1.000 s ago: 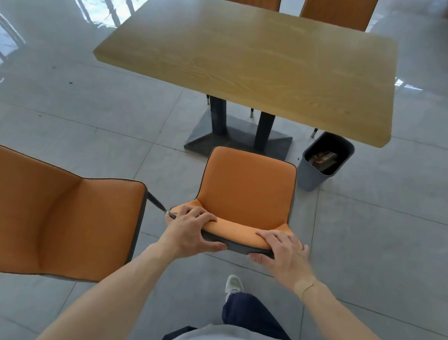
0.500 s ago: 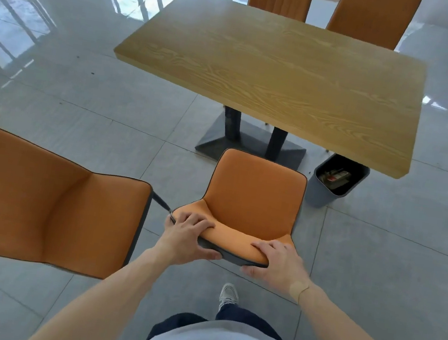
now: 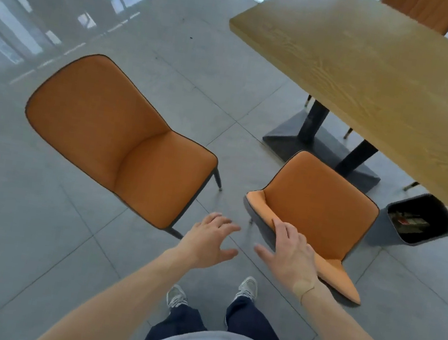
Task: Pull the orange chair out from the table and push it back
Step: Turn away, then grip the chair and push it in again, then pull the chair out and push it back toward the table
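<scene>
Chair (image 3: 123, 138) on the left stands well clear of the table (image 3: 373, 84). Left hand (image 3: 208, 244) hovers spread, empty. Right hand (image 3: 290, 252) rests open-fingered on the orange chair's (image 3: 318, 206) backrest, probably steadying it near the table.

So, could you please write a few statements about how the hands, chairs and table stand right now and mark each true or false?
1. The left hand grips the chair back. False: it hangs open in the air, touching nothing.
2. The right hand rests on the backrest top of the orange chair. True.
3. That chair's seat is tucked under the wooden table. False: it stands clear of the table edge.
4. A dark waste bin stands beside that chair. True.
</scene>
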